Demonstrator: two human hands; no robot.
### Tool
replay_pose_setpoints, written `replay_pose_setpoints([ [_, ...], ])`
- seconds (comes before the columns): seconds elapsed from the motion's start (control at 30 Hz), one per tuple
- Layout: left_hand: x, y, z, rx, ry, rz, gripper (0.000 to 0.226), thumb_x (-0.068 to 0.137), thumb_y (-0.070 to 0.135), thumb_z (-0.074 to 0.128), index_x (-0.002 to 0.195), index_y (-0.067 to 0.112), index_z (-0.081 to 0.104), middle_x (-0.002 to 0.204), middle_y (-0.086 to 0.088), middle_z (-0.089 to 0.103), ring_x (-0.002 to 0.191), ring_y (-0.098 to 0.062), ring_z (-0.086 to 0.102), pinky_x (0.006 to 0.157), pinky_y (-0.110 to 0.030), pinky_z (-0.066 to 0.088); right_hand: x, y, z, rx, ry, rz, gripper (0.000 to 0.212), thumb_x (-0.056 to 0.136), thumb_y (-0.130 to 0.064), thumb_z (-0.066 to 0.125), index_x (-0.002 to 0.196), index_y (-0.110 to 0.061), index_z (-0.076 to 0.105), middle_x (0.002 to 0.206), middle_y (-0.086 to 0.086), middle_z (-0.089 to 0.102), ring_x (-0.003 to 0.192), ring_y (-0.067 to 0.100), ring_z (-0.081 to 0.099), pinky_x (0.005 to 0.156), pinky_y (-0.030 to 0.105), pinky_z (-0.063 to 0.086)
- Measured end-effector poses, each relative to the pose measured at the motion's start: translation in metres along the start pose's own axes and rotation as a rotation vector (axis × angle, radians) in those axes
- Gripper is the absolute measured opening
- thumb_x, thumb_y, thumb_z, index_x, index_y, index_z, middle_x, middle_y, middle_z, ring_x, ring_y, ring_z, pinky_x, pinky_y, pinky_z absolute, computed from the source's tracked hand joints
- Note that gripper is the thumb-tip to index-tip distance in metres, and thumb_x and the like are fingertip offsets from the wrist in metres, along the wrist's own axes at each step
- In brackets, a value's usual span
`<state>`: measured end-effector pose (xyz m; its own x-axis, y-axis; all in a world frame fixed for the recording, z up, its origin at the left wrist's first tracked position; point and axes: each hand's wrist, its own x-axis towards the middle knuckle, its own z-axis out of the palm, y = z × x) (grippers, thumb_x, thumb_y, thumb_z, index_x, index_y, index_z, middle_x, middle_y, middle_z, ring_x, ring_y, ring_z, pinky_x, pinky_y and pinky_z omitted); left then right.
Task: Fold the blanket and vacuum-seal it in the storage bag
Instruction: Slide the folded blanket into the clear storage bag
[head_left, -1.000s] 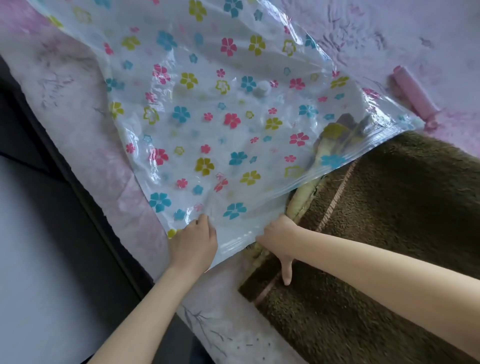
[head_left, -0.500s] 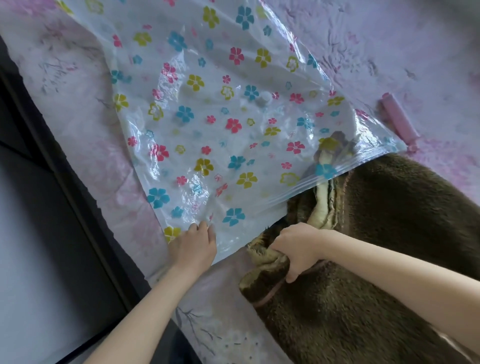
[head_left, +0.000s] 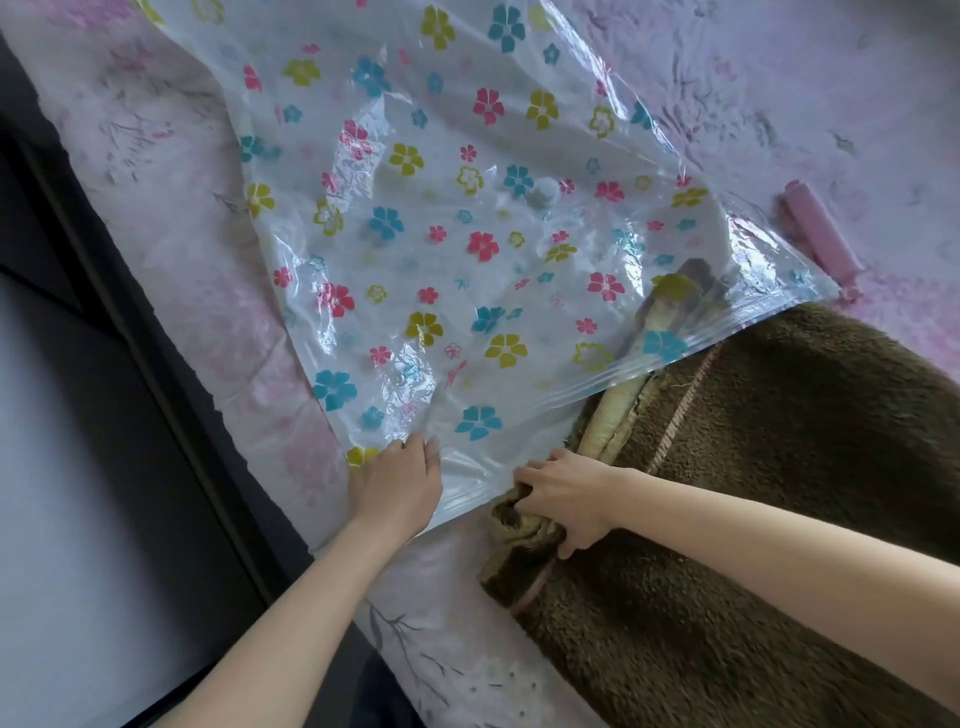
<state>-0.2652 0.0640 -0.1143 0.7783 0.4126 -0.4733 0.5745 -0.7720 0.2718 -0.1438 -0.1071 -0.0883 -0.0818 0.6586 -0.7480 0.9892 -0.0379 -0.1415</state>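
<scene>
Fingers (head_left: 540, 475) of right hand (head_left: 566, 501) curl round brown blanket's (head_left: 753, 493) corner at 6 o'clock of flowered storage bag (head_left: 441, 234), left hand (head_left: 397, 486) flat pinning its mouth; bunched fleece may snag the zip edge and drag the bag along the bed (head_left: 779, 78).

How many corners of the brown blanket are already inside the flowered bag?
1. One blanket corner sits inside the storage bag near its right edge. The right hand grips another corner outside the bag's mouth. Other corners are out of view.
</scene>
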Motion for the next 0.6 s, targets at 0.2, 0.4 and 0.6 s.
replay_pose_setpoints([
  [0.2, 0.000, -0.002, 0.002, 0.040, -0.002, 0.010, 0.044, 0.103, 0.038, 0.016, 0.115, 0.015, 0.051, 0.117, -0.005, 0.060, 0.102, -0.027, 0.057, 0.075, -0.034, 0.036, -0.043, -0.008, -0.024, 0.157, 0.078, 0.024, 0.041, 0.081, -0.042, 0.065, 0.110, -0.015, 0.055, 0.109, 0.005, 0.061, 0.106, 0.025, 0.050, 0.084, 0.038, 0.037],
  [0.4, -0.008, 0.001, 0.000, 0.115, 0.012, 0.055, 0.045, 0.104, 0.039, 0.015, 0.111, 0.016, 0.052, 0.115, -0.003, 0.063, 0.101, -0.026, 0.060, 0.072, -0.032, 0.036, -0.131, -0.024, -0.048, 0.414, 0.408, 0.074, 0.025, 0.073, -0.037, 0.068, 0.087, -0.022, 0.053, 0.083, -0.005, 0.058, 0.085, 0.015, 0.047, 0.071, 0.039, 0.045],
  [0.6, -0.020, 0.009, -0.004, -0.002, 0.001, 0.091, 0.030, 0.103, 0.034, 0.025, 0.095, 0.019, 0.050, 0.100, -0.002, 0.065, 0.090, -0.024, 0.062, 0.068, -0.030, 0.041, -0.132, -0.013, -0.089, 0.485, 0.711, 0.101, 0.031, 0.077, -0.033, 0.070, 0.103, -0.017, 0.065, 0.085, -0.006, 0.061, 0.087, 0.015, 0.052, 0.079, 0.032, 0.045],
])
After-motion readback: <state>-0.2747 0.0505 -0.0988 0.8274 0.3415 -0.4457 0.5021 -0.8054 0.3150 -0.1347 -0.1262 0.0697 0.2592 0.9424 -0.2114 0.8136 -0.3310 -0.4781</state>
